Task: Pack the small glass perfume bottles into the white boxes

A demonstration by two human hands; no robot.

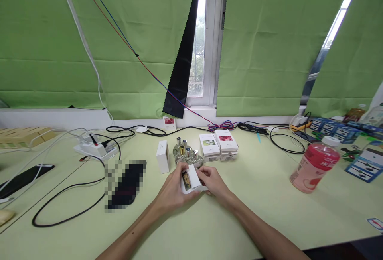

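Note:
A small white box point(194, 177) with a dark picture on one face is held low over the table. My left hand point(172, 190) wraps round its left side and underside, fingers closed on it. On its right side my right hand point(213, 181) pinches near the edge, its fingertips partly hidden. Just behind the box stand several small bottles point(182, 150) with silver and gold caps. An upright white box point(162, 156) is left of them. To their right lie white boxes with a green picture point(209, 147) and a red picture point(226, 141).
A pink drink bottle point(314, 166) leans at the right. Black cables point(68, 188) and a power strip point(95, 148) lie at the left, near a phone point(25, 180). Blue-and-white packs point(366, 164) are at the far right. Another small box point(169, 123) stands by the wall.

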